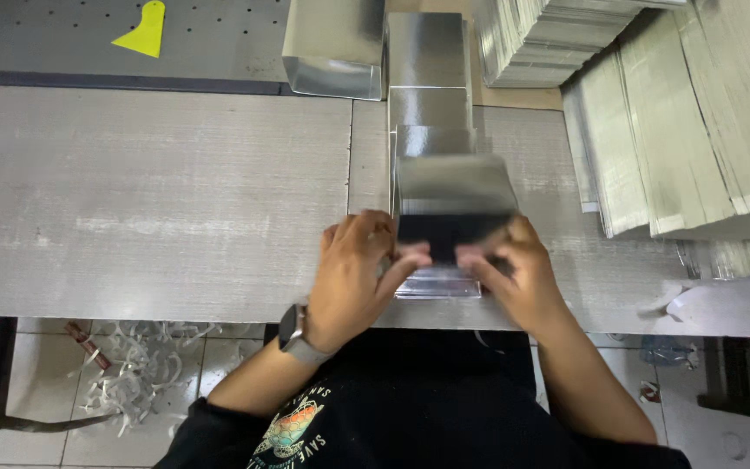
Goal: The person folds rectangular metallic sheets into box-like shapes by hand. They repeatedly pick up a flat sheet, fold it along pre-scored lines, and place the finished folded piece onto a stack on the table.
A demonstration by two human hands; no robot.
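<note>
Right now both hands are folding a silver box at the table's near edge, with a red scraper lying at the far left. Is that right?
Not quite: the scraper is yellow, not red, as the head view shows. The rest holds: the left hand and right hand are both on the silver box at the near edge of the table.

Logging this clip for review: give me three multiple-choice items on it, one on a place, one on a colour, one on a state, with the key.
1. Where does the scraper lie?
A. far left, on the dark perforated surface
B. beside the right hand
C. on the floor

2. What colour is the scraper?
A. red
B. yellow
C. blue

3. How is the silver box at the table's near edge held?
A. by the left hand only
B. by both hands
C. untouched

Key:
1 A, it sits at the top left, far from the hands.
2 B, it is plainly yellow.
3 B, the left hand and right hand both close on the box's near open end.
</note>
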